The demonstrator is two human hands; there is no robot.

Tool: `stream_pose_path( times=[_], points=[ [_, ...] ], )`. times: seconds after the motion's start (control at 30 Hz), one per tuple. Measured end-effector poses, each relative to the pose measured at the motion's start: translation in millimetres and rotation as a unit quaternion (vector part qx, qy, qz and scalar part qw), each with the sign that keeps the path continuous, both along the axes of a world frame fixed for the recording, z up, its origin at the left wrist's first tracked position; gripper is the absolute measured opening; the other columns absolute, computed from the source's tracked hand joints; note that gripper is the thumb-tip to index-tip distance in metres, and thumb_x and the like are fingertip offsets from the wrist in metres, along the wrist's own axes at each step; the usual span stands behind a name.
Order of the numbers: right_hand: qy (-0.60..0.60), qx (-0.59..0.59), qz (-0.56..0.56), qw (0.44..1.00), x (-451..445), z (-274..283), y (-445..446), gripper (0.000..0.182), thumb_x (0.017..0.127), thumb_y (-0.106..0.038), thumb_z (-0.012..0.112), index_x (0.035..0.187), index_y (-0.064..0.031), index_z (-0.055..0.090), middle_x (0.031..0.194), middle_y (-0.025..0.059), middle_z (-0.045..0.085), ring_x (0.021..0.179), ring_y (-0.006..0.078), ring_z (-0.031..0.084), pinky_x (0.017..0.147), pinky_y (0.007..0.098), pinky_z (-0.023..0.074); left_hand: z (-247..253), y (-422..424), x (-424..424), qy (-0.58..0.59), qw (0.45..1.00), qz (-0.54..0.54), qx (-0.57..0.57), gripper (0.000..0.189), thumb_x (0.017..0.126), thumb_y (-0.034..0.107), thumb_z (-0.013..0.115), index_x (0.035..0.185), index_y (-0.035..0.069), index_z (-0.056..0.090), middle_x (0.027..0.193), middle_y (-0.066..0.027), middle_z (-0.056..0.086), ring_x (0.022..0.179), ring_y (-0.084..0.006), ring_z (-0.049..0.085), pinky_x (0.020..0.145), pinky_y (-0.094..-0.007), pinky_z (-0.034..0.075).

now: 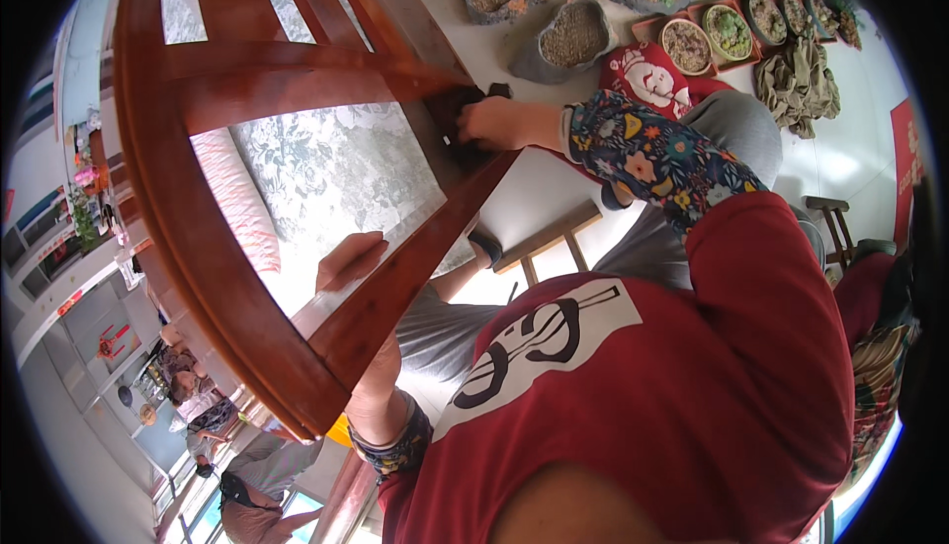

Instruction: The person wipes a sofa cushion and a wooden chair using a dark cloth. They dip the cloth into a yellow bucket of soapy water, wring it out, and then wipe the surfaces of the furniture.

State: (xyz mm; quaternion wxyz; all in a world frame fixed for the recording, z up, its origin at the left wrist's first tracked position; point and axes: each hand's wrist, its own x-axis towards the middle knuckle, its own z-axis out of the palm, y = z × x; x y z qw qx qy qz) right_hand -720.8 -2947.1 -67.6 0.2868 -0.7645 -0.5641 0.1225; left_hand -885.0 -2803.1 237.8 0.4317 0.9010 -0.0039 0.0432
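Note:
My right hand (493,123) is closed on a dark cloth (463,110), pressed at a lower corner of a reddish-brown wooden armrest frame (245,92) with slats. The cloth is partly hidden by my fingers. My left hand (352,259) is behind the slanting wooden rail (422,259) of that frame, and its fingers show through the opening. The rail covers the palm, so whether it grips anything cannot be told. Beyond the opening lies a grey floral-patterned seat cover (334,158) with a pink-striped cushion (241,196) beside it.
Stone-like planters (571,36) and potted succulents (730,29) stand on the pale floor, near a crumpled olive cloth (799,84). A red printed fabric item (649,77) lies by my knee. A wooden stool (552,240) is below. Other people (259,499) are in the background.

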Motion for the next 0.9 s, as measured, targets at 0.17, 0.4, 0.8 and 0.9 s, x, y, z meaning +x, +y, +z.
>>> stream_pose_path(
  times=[0.17, 0.4, 0.8, 0.9],
  points=[
    [-0.019, -0.32, -0.136, 0.937, 52, 14, -40, 0.019, 0.077, -0.015, 0.058, 0.089, -0.0102, 0.071, 0.096, 0.0136, 0.069, 0.093, 0.0353, 0.065, 0.08, 0.0441, 0.0518, 0, -4, 1, -0.008, 0.999, 0.012, -0.047, 0.032, 0.092, 0.023, 0.062, 0.106, -0.006, 0.059, 0.107, -0.0155, 0.059, 0.081, -0.0187, 0.059, 0.074, -0.0312, 0.048],
    [0.274, 0.222, -0.385, 0.853, 136, 15, -20, 0.039, 0.078, -0.028, 0.065, 0.114, -0.0114, 0.064, 0.109, 0.0176, 0.064, 0.103, 0.0346, 0.06, 0.09, 0.0379, 0.0486, 11, -13, 0, 0.071, 0.996, 0.054, -0.025, 0.052, 0.091, 0.038, 0.062, 0.114, -0.009, 0.055, 0.112, -0.0147, 0.057, 0.1, -0.0205, 0.057, 0.088, -0.0306, 0.044],
    [-0.18, 0.021, -0.212, 0.96, 130, -26, 62, 0.026, 0.076, -0.016, 0.059, 0.1, -0.0186, 0.068, 0.112, 0.0048, 0.05, 0.108, 0.0231, 0.046, 0.08, 0.0367, 0.0397, 17, 13, 4, 0.149, 0.988, 0.034, 0.036, 0.043, 0.079, 0.024, 0.071, 0.108, -0.006, 0.06, 0.091, -0.0122, 0.068, 0.083, -0.0211, 0.065, 0.079, -0.0303, 0.049],
    [-0.18, -0.013, -0.296, 0.938, 164, -24, 82, 0.024, 0.075, -0.017, 0.06, 0.098, -0.0169, 0.068, 0.111, 0.0045, 0.05, 0.106, 0.0237, 0.046, 0.078, 0.0377, 0.0391, 18, 11, 20, 0.151, 0.987, -0.019, 0.045, 0.043, 0.079, 0.024, 0.071, 0.108, -0.005, 0.06, 0.09, -0.0122, 0.068, 0.083, -0.0212, 0.065, 0.079, -0.0306, 0.049]
  ],
)
